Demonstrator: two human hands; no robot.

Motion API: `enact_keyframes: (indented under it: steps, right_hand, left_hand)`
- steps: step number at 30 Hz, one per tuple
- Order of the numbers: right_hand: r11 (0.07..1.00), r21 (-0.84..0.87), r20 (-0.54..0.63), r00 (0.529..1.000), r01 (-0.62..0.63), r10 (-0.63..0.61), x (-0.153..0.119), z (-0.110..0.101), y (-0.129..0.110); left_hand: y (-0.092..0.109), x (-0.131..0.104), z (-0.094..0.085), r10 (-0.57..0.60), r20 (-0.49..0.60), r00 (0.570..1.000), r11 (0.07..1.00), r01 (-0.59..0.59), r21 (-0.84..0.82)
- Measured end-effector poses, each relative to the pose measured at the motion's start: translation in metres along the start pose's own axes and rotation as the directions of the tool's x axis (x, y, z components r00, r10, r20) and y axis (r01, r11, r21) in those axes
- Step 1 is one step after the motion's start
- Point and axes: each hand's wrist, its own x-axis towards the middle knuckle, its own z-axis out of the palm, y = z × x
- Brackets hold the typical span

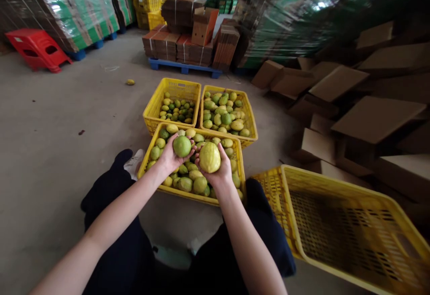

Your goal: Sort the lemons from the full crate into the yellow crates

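Note:
Both my hands are raised over a yellow crate (pixel 198 198) full of green and yellow lemons. My left hand (pixel 170 157) holds a round green lemon (pixel 182 146), its fingers curled around the fruit. Cupped in my right hand (pixel 220 174) is a larger, yellowish lemon (pixel 210 157) with a ribbed skin. The two fruits are side by side, slightly apart. Just beyond stand a yellow crate (pixel 152 106) of smaller lemons at the left and another yellow crate (pixel 250 113) of bigger ones at the right.
An open yellow crate (pixel 336 183) stands by my right knee, with loose cardboard boxes (pixel 376 115) heaped behind it. Ahead, flattened cartons (pixel 195 48) lie on a blue pallet (pixel 184 67). A single lemon (pixel 130 82) and a red stool (pixel 36 48) are on the floor at left.

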Motion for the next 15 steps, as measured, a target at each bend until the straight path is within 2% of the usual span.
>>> enact_keyframes:
  steps: [4, 8, 12, 15]
  right_hand:
    - [0.998, -0.017, -0.151, 0.987, -0.056, 0.053, 0.005, -0.001, 0.002]
    - [0.999, 0.052, -0.263, 0.965, -0.010, 0.024, 0.008, -0.002, 0.003]
    - [0.994, 0.104, -0.277, 0.961, 0.034, -0.004, 0.012, -0.007, 0.002]
    - [0.997, 0.001, -0.233, 0.970, 0.074, -0.072, 0.018, -0.015, 0.002]
  left_hand:
    - [-0.001, 0.004, -0.003, 0.005, -0.004, 1.000, 0.998, -0.005, -0.059]
    - [0.000, 0.007, -0.004, -0.003, -0.006, 1.000, 0.996, 0.003, -0.091]
    - [-0.001, 0.007, -0.006, -0.080, 0.001, 0.997, 0.997, 0.080, -0.023]
    - [-0.002, 0.005, -0.006, -0.099, 0.005, 0.995, 0.995, 0.098, 0.032]
